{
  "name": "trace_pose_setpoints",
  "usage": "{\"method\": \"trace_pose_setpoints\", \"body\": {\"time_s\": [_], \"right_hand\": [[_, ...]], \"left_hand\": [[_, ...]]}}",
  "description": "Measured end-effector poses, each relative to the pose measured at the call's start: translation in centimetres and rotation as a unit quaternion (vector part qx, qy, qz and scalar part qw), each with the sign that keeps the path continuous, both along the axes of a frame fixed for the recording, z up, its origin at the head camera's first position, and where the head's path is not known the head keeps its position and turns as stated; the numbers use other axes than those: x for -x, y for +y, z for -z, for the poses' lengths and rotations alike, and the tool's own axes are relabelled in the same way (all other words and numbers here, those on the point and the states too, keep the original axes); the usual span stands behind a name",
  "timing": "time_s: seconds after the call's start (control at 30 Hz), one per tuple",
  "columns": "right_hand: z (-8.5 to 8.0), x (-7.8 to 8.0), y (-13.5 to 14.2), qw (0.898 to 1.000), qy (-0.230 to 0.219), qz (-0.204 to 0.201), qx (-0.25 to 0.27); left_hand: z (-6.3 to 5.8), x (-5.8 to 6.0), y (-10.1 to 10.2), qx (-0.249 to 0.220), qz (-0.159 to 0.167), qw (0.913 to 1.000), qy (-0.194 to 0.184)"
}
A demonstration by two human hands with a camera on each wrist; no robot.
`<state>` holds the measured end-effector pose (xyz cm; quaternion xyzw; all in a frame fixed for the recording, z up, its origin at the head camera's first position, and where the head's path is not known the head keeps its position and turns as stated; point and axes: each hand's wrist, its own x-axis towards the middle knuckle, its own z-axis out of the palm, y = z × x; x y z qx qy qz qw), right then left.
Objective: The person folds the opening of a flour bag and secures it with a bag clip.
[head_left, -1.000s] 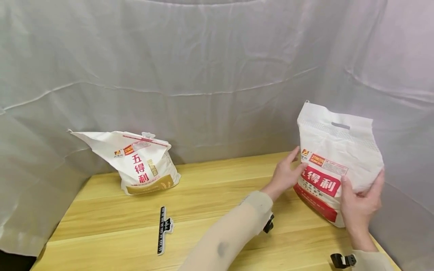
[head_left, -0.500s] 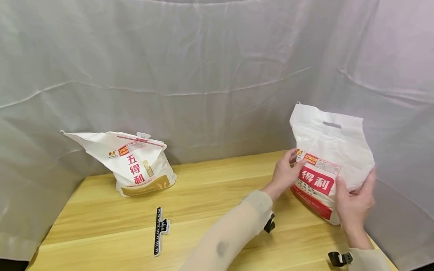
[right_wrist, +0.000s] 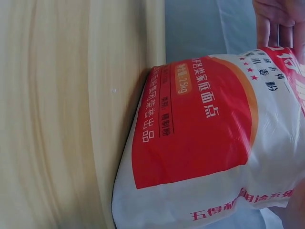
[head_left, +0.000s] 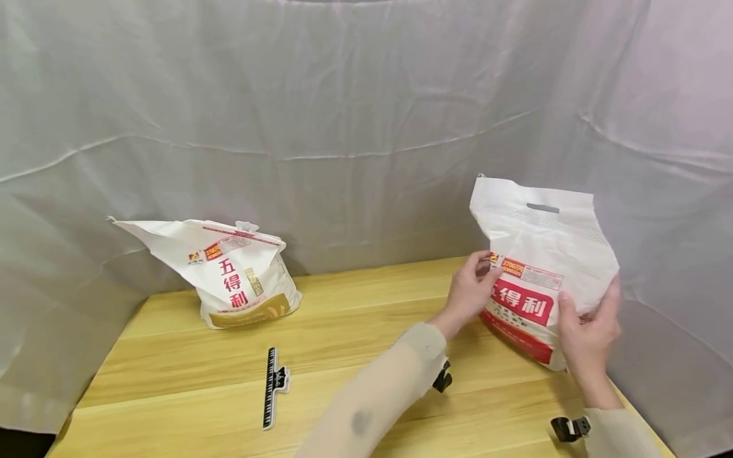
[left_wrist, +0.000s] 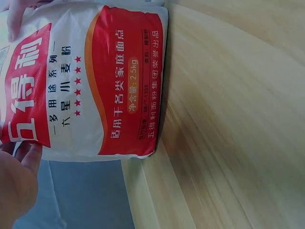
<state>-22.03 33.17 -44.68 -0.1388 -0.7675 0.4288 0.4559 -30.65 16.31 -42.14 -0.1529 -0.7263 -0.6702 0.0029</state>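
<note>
A white flour bag with red print (head_left: 572, 257) stands at the right of the table, its top flap with a handle slot upright. My left hand (head_left: 466, 292) grips its left edge, thumb across the front and fingers going behind. On the opposite side my right hand (head_left: 590, 334) holds the bag, thumb on the front. In the left wrist view the bag's printed face (left_wrist: 128, 81) rises from the wood, with my left hand (left_wrist: 16, 186) at its edge. The right wrist view has the red lower panel (right_wrist: 195, 124) close to the tabletop.
Another flour bag (head_left: 229, 273), with gold print, stands at the back left, a pale clip (head_left: 247, 226) at its folded top. A long clip with a piano-key pattern (head_left: 270, 391) lies on the wooden table (head_left: 343, 343). Grey cloth (head_left: 355, 127) hangs behind and at both sides.
Both hands have moved the red-print flour bag leftward along the table, keeping hold of its sides. The other bag and the piano-key clip stay put, apart from slight camera sway.
</note>
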Motion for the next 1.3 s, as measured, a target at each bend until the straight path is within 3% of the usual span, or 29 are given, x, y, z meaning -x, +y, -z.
{"method": "trace_pose_setpoints", "body": {"time_s": [0.43, 0.7, 1.0, 1.3], "right_hand": [[0.0, 2.3, -2.3, 0.996, -0.050, -0.074, -0.004], [0.2, 4.3, -4.2, 0.991, -0.052, -0.120, -0.013], [0.0, 6.3, -5.7, 0.979, -0.052, -0.196, -0.018], [0.0, 9.0, -8.0, 0.968, -0.032, -0.248, -0.016]], "left_hand": [[0.8, 0.6, -4.0, -0.026, -0.053, 0.9979, 0.027], [1.2, 0.8, -6.6, -0.035, -0.087, 0.9948, 0.040], [1.8, 1.1, -9.5, -0.067, -0.093, 0.9907, 0.073], [2.4, 1.6, -12.7, -0.077, -0.111, 0.9856, 0.102]]}}
